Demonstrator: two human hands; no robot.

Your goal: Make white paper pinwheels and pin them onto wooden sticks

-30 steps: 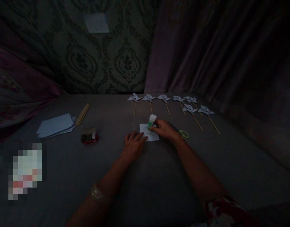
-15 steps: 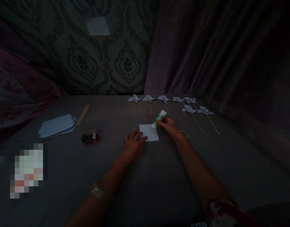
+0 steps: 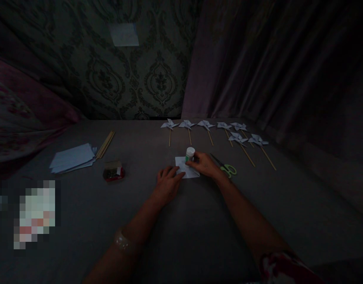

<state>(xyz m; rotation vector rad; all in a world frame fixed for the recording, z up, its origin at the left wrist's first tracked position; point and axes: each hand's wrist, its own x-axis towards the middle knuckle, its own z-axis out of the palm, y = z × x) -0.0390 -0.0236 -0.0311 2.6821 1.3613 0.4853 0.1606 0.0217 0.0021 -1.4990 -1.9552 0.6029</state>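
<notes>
Head view: directions read as a clock face centred on the paper square, 12 o'clock toward the wall (image 3: 161, 85).
Glue tube (image 3: 190, 154): white with green, located over the paper square (image 3: 180, 161). Long axis near upright, leaning slightly; wide white end points up and toward 1 o'clock, lower end points down at the paper. Contact at the lower end is hidden by fingers.
Right hand (image 3: 205, 165): at 3 o'clock, thumb and fingers clasped around the glue tube.
Left hand (image 3: 168, 184): at 8 o'clock, grasping nothing; fingers spread, fingertips resting on the paper's near left part.
Paper square: flat on the grey cloth (image 3: 184, 232), between the hands.
Scissors (image 3: 222, 164): at 3 o'clock, beyond the right hand; green handles toward 4 o'clock, blades toward 10 to 11.
Pinwheels (image 3: 170, 124): seven counted, from 11 round to 2 o'clock, sticks pointing broadly toward the near side.
Open box (image 3: 121, 174): red, at 9 o'clock, holding small items too dark to identify.
Sticks (image 3: 105, 145): bundled between 9 and 10 o'clock, beside the stack of paper (image 3: 73, 157).
Bracelet (image 3: 121, 241): on the left wrist.
Pixelated patch (image 3: 36, 213): between 8 and 9 o'clock, contents unreadable.
</notes>
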